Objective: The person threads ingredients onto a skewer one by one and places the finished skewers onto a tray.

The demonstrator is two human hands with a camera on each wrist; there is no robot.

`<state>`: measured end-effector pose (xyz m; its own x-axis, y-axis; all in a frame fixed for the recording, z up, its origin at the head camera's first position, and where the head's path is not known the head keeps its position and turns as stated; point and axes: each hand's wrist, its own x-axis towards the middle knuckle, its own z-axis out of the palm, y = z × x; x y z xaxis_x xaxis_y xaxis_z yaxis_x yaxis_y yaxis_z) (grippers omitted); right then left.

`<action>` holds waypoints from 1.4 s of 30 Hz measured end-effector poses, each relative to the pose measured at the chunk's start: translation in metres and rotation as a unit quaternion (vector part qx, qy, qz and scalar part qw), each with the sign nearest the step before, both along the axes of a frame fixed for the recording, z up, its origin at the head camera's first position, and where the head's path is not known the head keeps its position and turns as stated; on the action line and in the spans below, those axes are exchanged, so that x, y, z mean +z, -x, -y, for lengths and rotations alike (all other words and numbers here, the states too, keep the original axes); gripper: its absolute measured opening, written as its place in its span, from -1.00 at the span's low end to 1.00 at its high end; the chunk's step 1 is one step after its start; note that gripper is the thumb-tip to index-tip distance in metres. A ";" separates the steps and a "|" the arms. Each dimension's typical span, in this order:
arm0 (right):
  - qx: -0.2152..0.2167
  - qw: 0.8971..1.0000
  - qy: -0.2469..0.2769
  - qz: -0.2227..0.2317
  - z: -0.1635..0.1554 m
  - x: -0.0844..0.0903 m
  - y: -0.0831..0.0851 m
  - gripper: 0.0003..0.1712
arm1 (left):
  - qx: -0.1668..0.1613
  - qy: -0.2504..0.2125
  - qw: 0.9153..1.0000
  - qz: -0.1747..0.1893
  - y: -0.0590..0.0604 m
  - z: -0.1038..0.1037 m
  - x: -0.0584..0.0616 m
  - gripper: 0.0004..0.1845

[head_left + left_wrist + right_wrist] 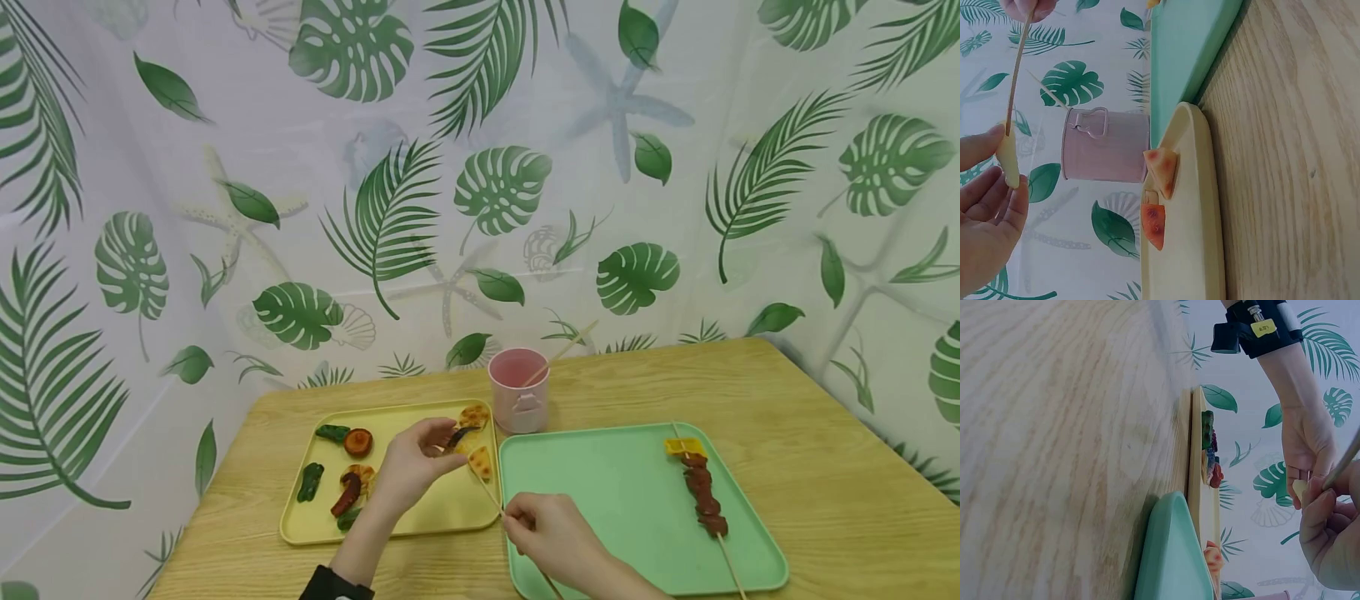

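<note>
I log a light wooden table (787, 467) backed by a white curtain (480, 167) printed with green leaves and pale starfish. On it: a yellow tray (450, 500) of toy food pieces, a green tray (600, 483) bearing one loaded skewer (701, 492), and a pink cup (517, 392) just behind both trays. My left hand (412, 471) pinches a pale food piece (1009, 159) over the yellow tray; my right hand (551, 533) grips a bare wooden skewer (1017, 62), its tip entering that piece.
</note>
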<state>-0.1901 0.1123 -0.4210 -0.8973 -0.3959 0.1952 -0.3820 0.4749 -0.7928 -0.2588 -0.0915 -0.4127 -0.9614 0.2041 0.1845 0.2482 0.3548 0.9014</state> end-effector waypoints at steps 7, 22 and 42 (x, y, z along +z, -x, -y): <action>-0.005 0.999 -0.005 -0.034 0.003 -0.001 0.005 -0.81 | 0.016 0.105 0.989 -0.100 -0.005 -0.006 0.002 -0.59; -0.062 0.977 -0.068 -0.193 0.011 -0.003 0.018 -0.86 | 0.055 0.181 0.951 -0.244 -0.008 -0.017 0.006 -0.53; -0.012 0.998 -0.037 -0.055 -0.017 -0.004 0.009 -0.85 | 0.102 -0.211 0.969 0.075 0.006 0.004 0.019 -0.72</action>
<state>-0.1991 0.1292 -0.4247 -0.8813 -0.3926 0.2632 -0.4526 0.5407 -0.7090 -0.2643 -0.0956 -0.3937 -0.9963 -0.0553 0.0653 0.0667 -0.0250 0.9975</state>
